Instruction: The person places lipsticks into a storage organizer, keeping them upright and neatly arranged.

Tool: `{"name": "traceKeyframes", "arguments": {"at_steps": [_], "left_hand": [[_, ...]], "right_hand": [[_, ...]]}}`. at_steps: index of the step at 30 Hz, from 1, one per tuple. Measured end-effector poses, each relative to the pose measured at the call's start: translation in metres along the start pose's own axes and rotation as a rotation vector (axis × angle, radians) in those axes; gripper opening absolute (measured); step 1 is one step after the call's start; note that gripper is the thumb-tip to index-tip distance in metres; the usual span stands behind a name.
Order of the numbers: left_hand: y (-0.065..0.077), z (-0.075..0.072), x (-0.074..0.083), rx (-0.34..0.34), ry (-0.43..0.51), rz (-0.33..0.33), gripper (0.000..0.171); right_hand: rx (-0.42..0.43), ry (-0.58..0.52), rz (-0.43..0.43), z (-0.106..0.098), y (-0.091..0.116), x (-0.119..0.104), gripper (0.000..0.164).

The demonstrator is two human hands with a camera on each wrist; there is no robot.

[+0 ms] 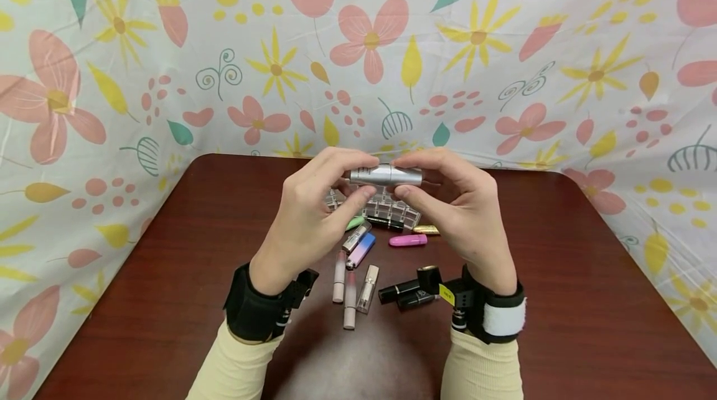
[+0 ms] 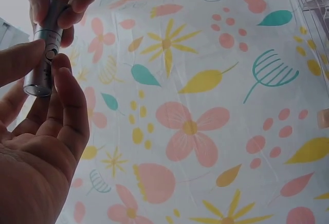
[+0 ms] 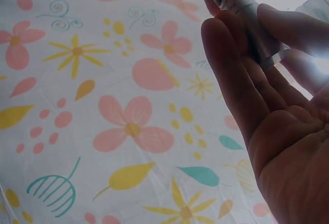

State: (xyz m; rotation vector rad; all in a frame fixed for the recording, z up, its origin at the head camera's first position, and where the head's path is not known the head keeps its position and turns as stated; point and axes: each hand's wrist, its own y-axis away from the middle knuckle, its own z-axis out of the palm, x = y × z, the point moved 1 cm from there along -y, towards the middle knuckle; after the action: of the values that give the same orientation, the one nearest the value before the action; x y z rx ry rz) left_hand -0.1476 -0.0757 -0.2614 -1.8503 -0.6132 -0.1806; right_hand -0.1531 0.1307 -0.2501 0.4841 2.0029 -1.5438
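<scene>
A silver lipstick tube (image 1: 386,175) is held level above the table, between both hands. My left hand (image 1: 310,216) pinches its left end between thumb and fingers. Its right end is pinched the same way by my right hand (image 1: 467,213). A seam rings the tube near its middle. Dark print shows on the tube (image 2: 45,62) in the left wrist view, and the right wrist view shows a shiny rim on the tube (image 3: 257,34). Behind and below the hands lies a clear compartmented organizer (image 1: 386,206), partly hidden by them.
Several lipsticks lie on the brown table (image 1: 560,300): a pink tube (image 1: 407,240), a blue-pink tube (image 1: 361,251), a gold tube (image 1: 427,229), pale pink tubes (image 1: 350,310), a clear-capped tube (image 1: 367,289) and black tubes (image 1: 399,291). A flowered cloth (image 1: 370,89) hangs behind.
</scene>
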Motion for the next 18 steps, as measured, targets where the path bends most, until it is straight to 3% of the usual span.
{"name": "traceKeyframes", "arguments": {"at_steps": [11, 18], "left_hand": [[0.0004, 0.0025, 0.0, -0.008, -0.008, 0.022, 0.027], [0.0003, 0.0046, 0.0017, -0.029, 0.02, 0.05, 0.032]], "right_hand": [[0.008, 0.016, 0.0, -0.0002, -0.0009, 0.0003, 0.031], [0.083, -0.035, 0.021, 0.0003, -0.0008, -0.0018, 0.034]]}}
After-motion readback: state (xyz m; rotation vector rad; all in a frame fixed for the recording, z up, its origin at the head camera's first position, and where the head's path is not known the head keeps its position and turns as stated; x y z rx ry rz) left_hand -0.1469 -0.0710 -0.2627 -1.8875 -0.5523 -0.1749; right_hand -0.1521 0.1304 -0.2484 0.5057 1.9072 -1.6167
